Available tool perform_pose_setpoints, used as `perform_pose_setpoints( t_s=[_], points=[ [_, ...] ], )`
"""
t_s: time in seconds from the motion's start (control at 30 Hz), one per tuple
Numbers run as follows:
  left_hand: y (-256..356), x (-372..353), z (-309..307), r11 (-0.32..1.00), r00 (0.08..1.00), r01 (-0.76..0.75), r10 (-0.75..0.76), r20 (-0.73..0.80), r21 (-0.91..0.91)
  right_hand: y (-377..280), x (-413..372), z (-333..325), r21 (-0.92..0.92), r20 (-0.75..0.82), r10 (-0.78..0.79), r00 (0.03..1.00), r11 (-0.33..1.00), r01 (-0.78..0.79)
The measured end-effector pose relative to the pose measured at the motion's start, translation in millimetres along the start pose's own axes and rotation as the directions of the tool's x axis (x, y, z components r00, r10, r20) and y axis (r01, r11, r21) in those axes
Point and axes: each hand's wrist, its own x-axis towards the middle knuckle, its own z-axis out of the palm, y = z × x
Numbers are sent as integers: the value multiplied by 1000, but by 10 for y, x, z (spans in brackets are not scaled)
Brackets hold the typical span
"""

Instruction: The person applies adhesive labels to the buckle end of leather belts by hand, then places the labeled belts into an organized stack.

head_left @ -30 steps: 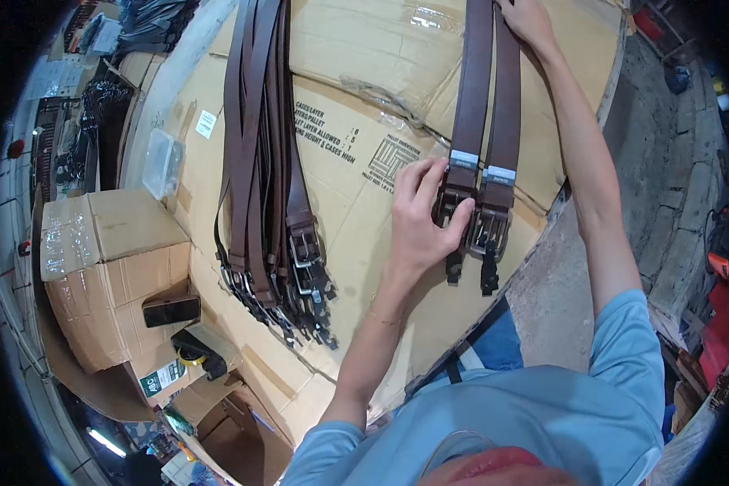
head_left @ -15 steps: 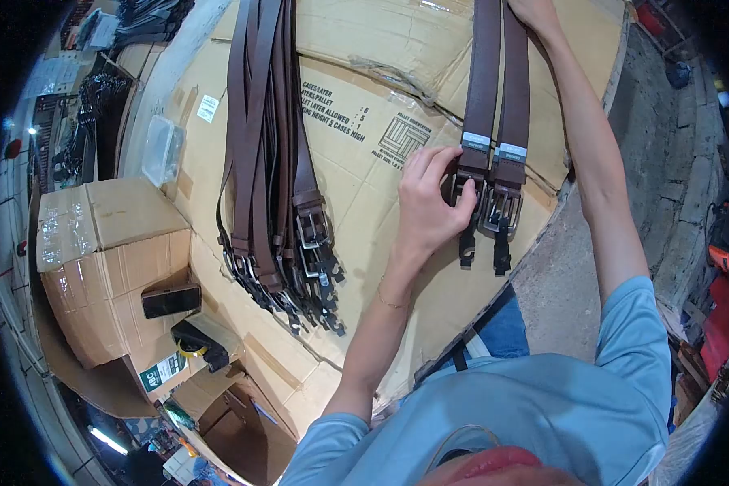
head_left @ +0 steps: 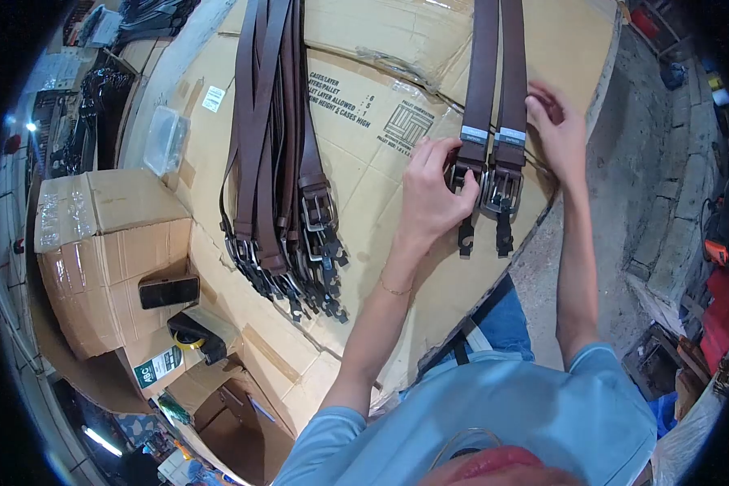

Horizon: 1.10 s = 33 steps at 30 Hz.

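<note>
Two dark brown belts lie side by side on the cardboard, buckle ends toward me. My left hand (head_left: 437,190) is closed at the buckle end of the left belt (head_left: 479,89), thumb and fingers pinching around its buckle. Beside the right belt (head_left: 512,81), my right hand (head_left: 560,134) has its fingers bent and apart, fingertips close to the belt's outer edge. Each of these belts carries a pale blue and dark label band above its buckle, and a black hook hanger (head_left: 505,235) sticks out below the right belt's buckle (head_left: 502,190).
A thick bundle of brown belts (head_left: 271,146) with black hangers lies to the left on the cardboard sheet (head_left: 364,267). Farther left are a clear plastic box (head_left: 166,139), a phone (head_left: 169,292), a tape dispenser (head_left: 198,336) and an open carton (head_left: 113,267). Concrete floor shows at right.
My right hand has come down from the far end of the right belt to beside its label. My left hand stays at the left belt's buckle.
</note>
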Motion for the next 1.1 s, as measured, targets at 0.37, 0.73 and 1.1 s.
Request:
perform_pose_setpoints(
  t_s=[0.37,0.73,1.1],
  points=[
    [33,-13,-16,1000,1000,8,-8,-14,-28,-183,-566,137,-73,-49,-78,996,995,74],
    [-10,-25,-7,999,1000,-12,11,-25,-31,-113,-693,115,-240,14,-235,972,943,232],
    [48,14,-47,998,997,-55,54,-47,-4,-148,-750,143,21,-89,-133,987,991,135]
  ],
)
